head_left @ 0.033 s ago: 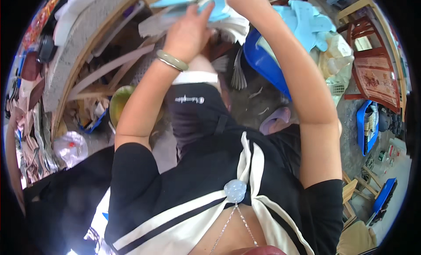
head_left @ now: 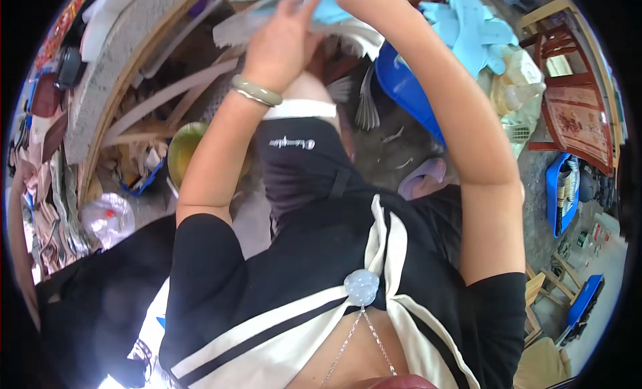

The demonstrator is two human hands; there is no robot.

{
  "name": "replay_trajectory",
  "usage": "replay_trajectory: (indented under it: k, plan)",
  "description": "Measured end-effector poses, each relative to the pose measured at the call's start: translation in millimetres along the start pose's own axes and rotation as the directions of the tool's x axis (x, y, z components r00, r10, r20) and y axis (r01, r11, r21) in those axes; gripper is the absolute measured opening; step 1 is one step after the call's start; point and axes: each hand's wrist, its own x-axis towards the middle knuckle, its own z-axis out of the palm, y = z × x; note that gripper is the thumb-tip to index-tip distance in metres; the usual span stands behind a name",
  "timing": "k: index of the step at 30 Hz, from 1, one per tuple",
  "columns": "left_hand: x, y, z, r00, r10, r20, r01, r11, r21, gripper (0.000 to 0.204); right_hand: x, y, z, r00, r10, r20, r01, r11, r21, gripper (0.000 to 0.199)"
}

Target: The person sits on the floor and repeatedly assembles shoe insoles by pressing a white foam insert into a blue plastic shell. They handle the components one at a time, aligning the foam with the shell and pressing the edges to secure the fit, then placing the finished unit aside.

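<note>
At the top edge, my left hand [head_left: 279, 46], with a bangle on the wrist, lies against light blue sheet pieces [head_left: 334, 13]. Its fingers are blurred but stretched and apart. My right hand [head_left: 368, 0] reaches over the same pieces from the right, its fingertips cut off by the picture's edge. Below the blue pieces, a stack of white layered sheets [head_left: 231, 34] fans out on both sides. More light blue cut pieces [head_left: 461, 31] are heaped to the right of my right forearm.
A blue tub [head_left: 401, 81] stands beneath my right forearm. A wooden chair [head_left: 576, 111] and a blue crate [head_left: 562, 195] are at the right. Along the left runs a grey board edge [head_left: 103, 108], with piled scraps [head_left: 50, 208] beside it. A pink slipper [head_left: 422, 178] lies on the floor.
My left hand has shifted slightly up and left across the blue pieces. My right hand has moved slightly left.
</note>
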Motion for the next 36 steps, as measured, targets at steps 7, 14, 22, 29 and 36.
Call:
replay_trajectory:
  k: [7, 14, 22, 29, 36]
  plan:
    - [-122.5, -60.8, 3.9, 0.989, -0.070, 0.132, 0.096, 0.974, -0.205, 0.038, -48.8, -63.4, -29.4, 0.936, -0.034, -0.352, 0.211, 0.852, 0.479, 0.027]
    - [-150.3, -41.0, 25.9, 0.982, -0.057, 0.181, 0.099, 0.967, -0.236, 0.032, -153.8, -121.4, 86.8, 0.997, 0.004, -0.077, 0.042, 0.806, 0.591, 0.030]
    - [-107.3, 35.5, 19.6, 0.838, 0.031, 0.544, 0.511, 0.304, -0.804, 0.025, -211.2, -29.4, -33.8, 0.879, 0.126, 0.460, -0.474, 0.130, 0.871, 0.022]
    - [-79.1, 164.7, 69.5, 0.912, 0.411, 0.014, -0.325, 0.740, -0.589, 0.069, -298.0, 8.5, -89.5, 0.740, 0.558, 0.375, -0.563, 0.209, 0.800, 0.021]
    - [-99.9, 197.3, 91.3, 0.919, 0.148, 0.364, 0.362, 0.044, -0.931, 0.046, -311.2, -19.5, -62.2, 0.656, 0.636, 0.406, -0.144, -0.423, 0.895, 0.019]
